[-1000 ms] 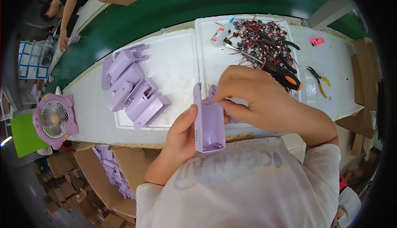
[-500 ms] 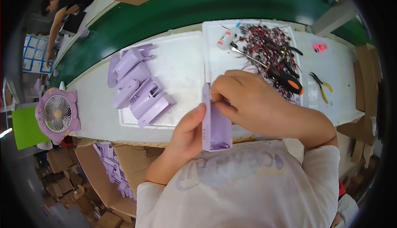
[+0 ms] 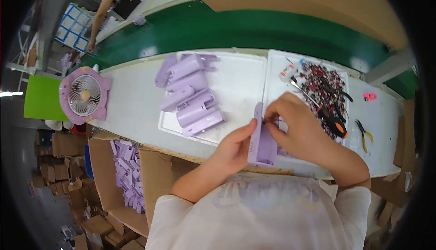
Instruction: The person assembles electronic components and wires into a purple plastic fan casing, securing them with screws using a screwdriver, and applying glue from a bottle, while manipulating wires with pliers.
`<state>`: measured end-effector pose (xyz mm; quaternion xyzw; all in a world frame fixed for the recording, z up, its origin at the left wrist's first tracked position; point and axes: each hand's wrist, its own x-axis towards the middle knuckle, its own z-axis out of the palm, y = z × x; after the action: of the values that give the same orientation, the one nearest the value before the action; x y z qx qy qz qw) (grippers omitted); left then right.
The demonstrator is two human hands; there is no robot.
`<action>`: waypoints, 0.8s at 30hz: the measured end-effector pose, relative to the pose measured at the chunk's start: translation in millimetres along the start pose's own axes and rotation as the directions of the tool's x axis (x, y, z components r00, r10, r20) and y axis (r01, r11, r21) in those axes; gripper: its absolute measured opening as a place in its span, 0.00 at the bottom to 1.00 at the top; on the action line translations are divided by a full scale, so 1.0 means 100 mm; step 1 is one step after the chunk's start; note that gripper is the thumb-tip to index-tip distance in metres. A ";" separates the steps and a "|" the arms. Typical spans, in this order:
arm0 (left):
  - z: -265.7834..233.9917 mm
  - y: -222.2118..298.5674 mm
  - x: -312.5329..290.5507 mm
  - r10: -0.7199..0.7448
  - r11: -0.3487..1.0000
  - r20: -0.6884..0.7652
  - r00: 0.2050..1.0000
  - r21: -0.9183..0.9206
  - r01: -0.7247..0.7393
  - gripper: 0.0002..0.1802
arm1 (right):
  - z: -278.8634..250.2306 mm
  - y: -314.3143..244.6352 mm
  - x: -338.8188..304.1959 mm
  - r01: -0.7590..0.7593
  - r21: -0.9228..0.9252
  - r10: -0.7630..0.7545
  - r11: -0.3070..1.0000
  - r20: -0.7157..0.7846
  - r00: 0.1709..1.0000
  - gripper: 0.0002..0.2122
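Note:
My left hand (image 3: 235, 149) grips a light purple plastic housing (image 3: 264, 151) by its left side, thumb on the upper edge. The housing is a long, hollow shell, held tilted, its open inside showing. Over its upper end, my right hand (image 3: 297, 125) is closed in a pinch, fingertips at the inside of the shell. Something small and dark, with a reddish trace, shows at those fingertips; the fingers mostly hide it. Several similar purple housings (image 3: 193, 80) lie on a white foam tray (image 3: 243, 84) beyond my left hand.
Small wired parts (image 3: 320, 80) fill a second white tray, with an orange-black screwdriver (image 3: 334, 123) and dark pliers on top. Yellow-handled pliers (image 3: 363, 136) and a glowing pink gadget (image 3: 370, 97) lie rightward. A purple fan (image 3: 85, 95) stands left, above a carton of purple parts (image 3: 127, 173). Another person's arm (image 3: 97, 27) shows far left.
The view has shifted, so the bench sits lower and farther right in the picture. Both hands keep their places on the housing, with the right fingertips still at its upper end.

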<state>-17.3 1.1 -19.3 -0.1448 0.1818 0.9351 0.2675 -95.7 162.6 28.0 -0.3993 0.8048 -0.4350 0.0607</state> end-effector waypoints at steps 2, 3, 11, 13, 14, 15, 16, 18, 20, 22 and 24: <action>0.01 0.03 -0.04 0.015 1.000 0.026 1.000 -0.016 -0.014 0.28 | 0.00 -0.03 0.05 -0.018 -0.010 0.018 1.000 -0.002 1.000 0.07; 0.02 0.04 -0.03 0.013 1.000 0.050 0.999 -0.016 -0.012 0.29 | 0.00 -0.04 0.07 0.009 0.006 -0.009 1.000 -0.013 1.000 0.07; 0.00 0.03 -0.01 0.039 0.998 0.022 0.999 0.042 -0.040 0.28 | 0.04 0.01 0.11 0.057 0.000 -0.057 0.998 0.019 0.998 0.07; 0.00 0.02 -0.01 0.037 0.999 0.027 0.999 0.024 -0.038 0.28 | 0.05 0.00 0.11 0.069 0.003 -0.069 0.998 0.019 0.997 0.07; -0.01 0.02 -0.02 0.044 0.999 0.027 0.999 0.010 -0.044 0.28 | 0.08 0.00 0.11 0.075 -0.013 -0.074 0.997 0.013 0.997 0.06; -0.02 0.02 -0.03 0.043 0.999 0.026 0.999 0.008 -0.043 0.28 | 0.09 0.00 0.11 0.080 -0.029 -0.080 0.996 0.007 0.997 0.06; -0.02 0.03 -0.02 0.038 0.999 0.047 0.998 -0.017 -0.037 0.28 | 0.10 0.00 0.11 0.078 -0.028 -0.078 0.997 0.009 0.997 0.06; -0.04 0.05 -0.01 0.033 0.999 0.069 0.997 -0.043 -0.030 0.28 | 0.10 0.00 0.12 0.043 -0.042 -0.044 0.998 -0.006 0.999 0.09; -0.06 0.06 -0.01 0.024 0.998 0.077 0.997 -0.064 -0.019 0.28 | 0.09 0.00 0.13 0.047 -0.047 -0.047 0.998 -0.006 0.999 0.09; -0.04 0.07 -0.02 0.038 0.999 0.038 0.999 0.007 -0.038 0.28 | 0.09 -0.02 0.14 0.051 -0.053 -0.051 0.997 -0.005 0.999 0.09; 0.00 0.08 -0.02 0.050 0.996 0.002 0.999 0.080 -0.050 0.28 | 0.09 -0.03 0.14 0.056 -0.116 -0.053 0.992 0.025 0.998 0.09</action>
<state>-20.2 -6.2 -16.2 -0.1292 0.2227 0.9335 0.2495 -99.5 145.5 28.4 -0.4287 0.8169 -0.3844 0.0341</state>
